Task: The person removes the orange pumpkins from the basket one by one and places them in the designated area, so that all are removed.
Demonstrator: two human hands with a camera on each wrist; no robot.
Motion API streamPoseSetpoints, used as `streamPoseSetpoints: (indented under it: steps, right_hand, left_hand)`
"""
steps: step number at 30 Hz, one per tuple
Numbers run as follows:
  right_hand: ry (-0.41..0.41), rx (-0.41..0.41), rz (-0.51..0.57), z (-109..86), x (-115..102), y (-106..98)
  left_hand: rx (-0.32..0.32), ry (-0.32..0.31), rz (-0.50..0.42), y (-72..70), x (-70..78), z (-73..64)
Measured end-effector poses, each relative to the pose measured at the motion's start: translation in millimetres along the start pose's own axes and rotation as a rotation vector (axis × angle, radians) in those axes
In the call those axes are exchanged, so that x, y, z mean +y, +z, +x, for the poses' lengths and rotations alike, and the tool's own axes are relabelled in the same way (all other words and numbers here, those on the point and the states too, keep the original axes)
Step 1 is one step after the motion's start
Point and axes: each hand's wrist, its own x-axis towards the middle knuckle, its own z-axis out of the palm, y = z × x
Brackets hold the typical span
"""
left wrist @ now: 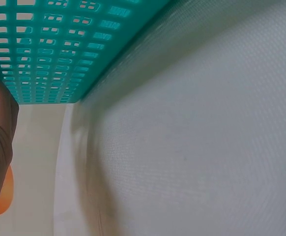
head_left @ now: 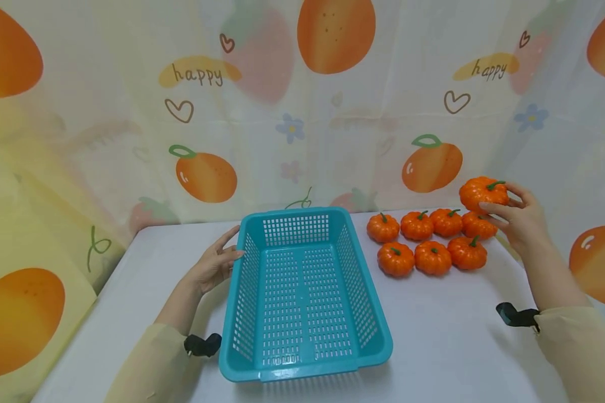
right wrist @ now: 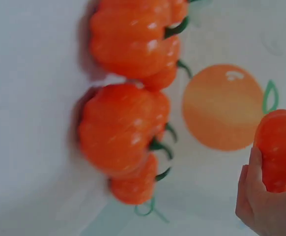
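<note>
Raised at the back right, my right hand (head_left: 521,215) holds a small orange pumpkin (head_left: 483,193) with a green stem, thumb and fingers on its sides. The right wrist view also shows this held pumpkin (right wrist: 279,150). Just below and left of it, several similar pumpkins (head_left: 433,258) stand in two rows on the white table (head_left: 433,336). My left hand (head_left: 214,266) grips the left rim of a teal plastic basket (head_left: 303,372), thumb at the rim; some fingers are hidden. The basket has slotted walls and holds nothing.
Behind the table hangs a pale curtain (head_left: 322,151) printed with oranges, strawberries and hearts. It meets the table's back edge, close behind the rear pumpkins. White tabletop extends left of the basket and in front of the pumpkins.
</note>
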Motion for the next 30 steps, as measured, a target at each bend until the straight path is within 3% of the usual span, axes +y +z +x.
streamPoseSetpoints:
  steps: [7, 17, 23, 30]
  right_hand:
    - [0.093, 0.078, 0.078, 1.5, 19, -43]
    - [0.253, 0.184, 0.086, 6.5, 40, -87]
    - [0.396, 0.259, -0.044, 9.2, 51, -102]
    - [0.388, 0.256, -0.179, 8.6, 63, -110]
  left_hand:
    - [-0.008, 0.010, 0.006, -1.2, -2.6, 2.0]
    - [-0.002, 0.009, 0.008, -0.6, -1.5, 0.8]
    - [-0.007, 0.006, 0.016, -0.3, -1.6, 1.1]
    - [0.000, 0.001, 0.023, 1.4, -0.6, 0.5]
